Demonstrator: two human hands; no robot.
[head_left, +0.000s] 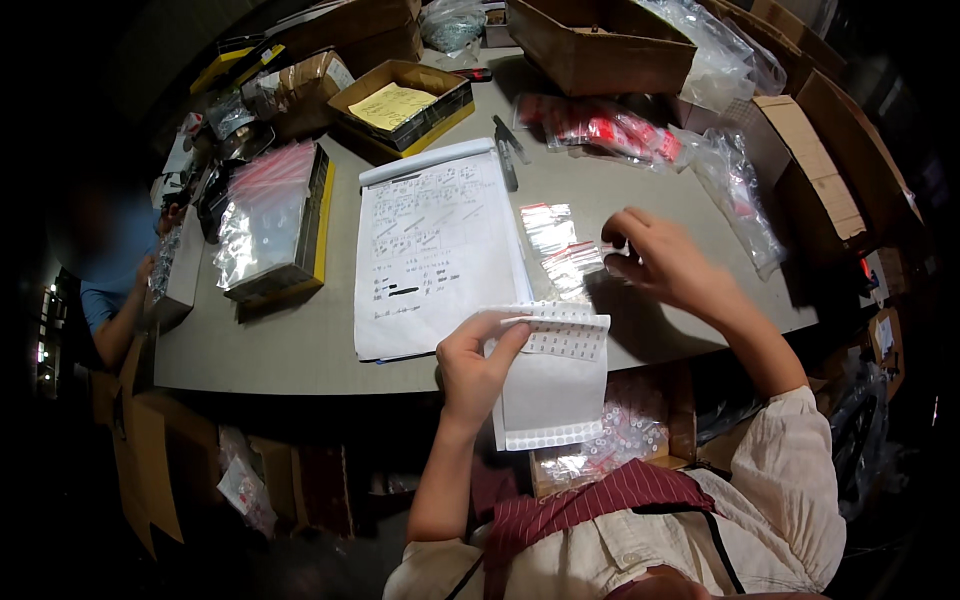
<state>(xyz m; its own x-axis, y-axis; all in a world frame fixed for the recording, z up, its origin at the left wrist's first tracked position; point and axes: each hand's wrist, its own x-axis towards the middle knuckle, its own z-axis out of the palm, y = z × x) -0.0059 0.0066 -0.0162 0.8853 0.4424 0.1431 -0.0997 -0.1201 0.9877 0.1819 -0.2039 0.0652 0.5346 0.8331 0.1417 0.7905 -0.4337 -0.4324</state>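
Observation:
My left hand (478,362) grips folded white sheets of small round stickers (562,342) at the table's front edge, thumb on top. The lower part of the sheets hangs past the edge, with a row of round stickers along its bottom. My right hand (648,252) is raised over the table to the right, fingers curled and pinched. Whatever is between its fingertips is too small to make out. Just left of those fingers lies an overlapping row of small clear zip bags (562,250). Left of the bags, a handwritten paper pad (435,250) lies flat.
Under the table edge, an open box holds small bagged parts (630,425). A yellow-black box of red-topped zip bags (272,225) stands left. Red-and-clear bags (615,130), a black marker (505,155) and cardboard boxes (600,55) lie farther back. Another person's arm (125,310) is far left.

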